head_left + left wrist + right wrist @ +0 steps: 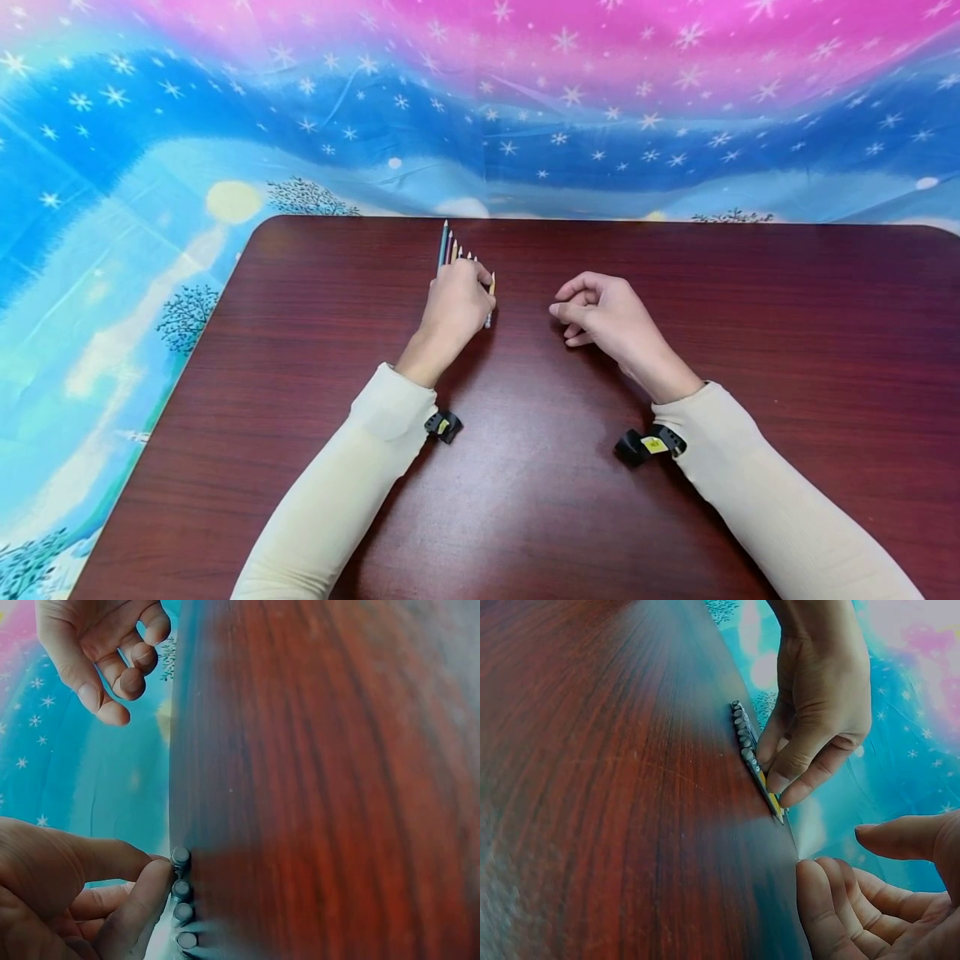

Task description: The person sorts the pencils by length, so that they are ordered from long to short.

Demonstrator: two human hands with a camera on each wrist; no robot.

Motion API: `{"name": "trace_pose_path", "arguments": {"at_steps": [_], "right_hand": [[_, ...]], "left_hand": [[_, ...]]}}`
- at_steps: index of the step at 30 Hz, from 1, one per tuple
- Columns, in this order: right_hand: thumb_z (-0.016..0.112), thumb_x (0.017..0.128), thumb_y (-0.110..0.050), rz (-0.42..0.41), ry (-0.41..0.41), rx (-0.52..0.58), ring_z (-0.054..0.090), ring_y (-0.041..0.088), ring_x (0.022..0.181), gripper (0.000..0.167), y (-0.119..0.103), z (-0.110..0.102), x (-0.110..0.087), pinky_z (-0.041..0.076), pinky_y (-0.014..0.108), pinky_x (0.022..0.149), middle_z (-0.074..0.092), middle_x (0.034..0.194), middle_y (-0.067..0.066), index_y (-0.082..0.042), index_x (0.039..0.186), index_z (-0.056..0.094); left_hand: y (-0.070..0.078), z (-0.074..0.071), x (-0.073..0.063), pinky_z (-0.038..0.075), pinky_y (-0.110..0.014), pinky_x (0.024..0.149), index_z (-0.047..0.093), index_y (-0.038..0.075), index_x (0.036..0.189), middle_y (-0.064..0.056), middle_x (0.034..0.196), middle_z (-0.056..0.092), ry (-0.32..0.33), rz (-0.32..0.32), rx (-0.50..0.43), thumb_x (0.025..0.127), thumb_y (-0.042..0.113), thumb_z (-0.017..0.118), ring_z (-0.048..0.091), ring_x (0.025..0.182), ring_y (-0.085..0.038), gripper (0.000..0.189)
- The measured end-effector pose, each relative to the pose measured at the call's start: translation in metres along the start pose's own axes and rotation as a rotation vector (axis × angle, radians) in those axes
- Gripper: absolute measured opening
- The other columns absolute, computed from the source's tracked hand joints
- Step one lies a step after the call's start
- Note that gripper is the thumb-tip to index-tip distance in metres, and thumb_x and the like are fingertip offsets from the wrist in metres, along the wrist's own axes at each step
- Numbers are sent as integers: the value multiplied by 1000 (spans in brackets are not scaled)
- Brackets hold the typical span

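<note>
A row of several pencils (443, 247) lies side by side near the table's far edge, tips pointing away and stepping down in length toward the right. At the row's right end, my left hand (457, 298) pinches a short yellow pencil (492, 286) between thumb and fingers; the hand hides the middle of the row. The pencils' blunt ends (183, 913) line up close together in the left wrist view. To the right, my right hand (611, 315) hovers over the table with loosely bent fingers and holds nothing. Its thumb (892, 836) stands apart from the fingers.
The dark red wood-grain table (525, 483) reaches back to a cloth backdrop (600, 125) with snowflakes and trees. A black wrist camera (444, 427) sits at the left cuff, another camera (637, 447) at the right one.
</note>
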State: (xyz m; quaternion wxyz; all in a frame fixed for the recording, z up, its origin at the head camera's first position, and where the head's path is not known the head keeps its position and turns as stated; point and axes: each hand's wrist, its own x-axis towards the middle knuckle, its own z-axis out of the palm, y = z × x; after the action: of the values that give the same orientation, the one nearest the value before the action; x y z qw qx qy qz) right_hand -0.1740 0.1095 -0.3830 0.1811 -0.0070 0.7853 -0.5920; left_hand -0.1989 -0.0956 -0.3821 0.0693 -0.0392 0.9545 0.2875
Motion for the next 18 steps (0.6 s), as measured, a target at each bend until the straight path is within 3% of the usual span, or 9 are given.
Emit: {"name": "trace_pose_path", "arguments": {"at_steps": [18], "right_hand": [[68, 98, -8, 3, -16, 1, 64, 11, 64, 24, 2, 1, 1, 63, 29, 66, 70, 83, 2, 5, 116, 59]], "left_hand": [[-1, -2, -1, 58, -38, 97, 76, 11, 118, -4, 123, 75, -17, -46, -32, 97, 8, 72, 70, 116, -27, 22]]}}
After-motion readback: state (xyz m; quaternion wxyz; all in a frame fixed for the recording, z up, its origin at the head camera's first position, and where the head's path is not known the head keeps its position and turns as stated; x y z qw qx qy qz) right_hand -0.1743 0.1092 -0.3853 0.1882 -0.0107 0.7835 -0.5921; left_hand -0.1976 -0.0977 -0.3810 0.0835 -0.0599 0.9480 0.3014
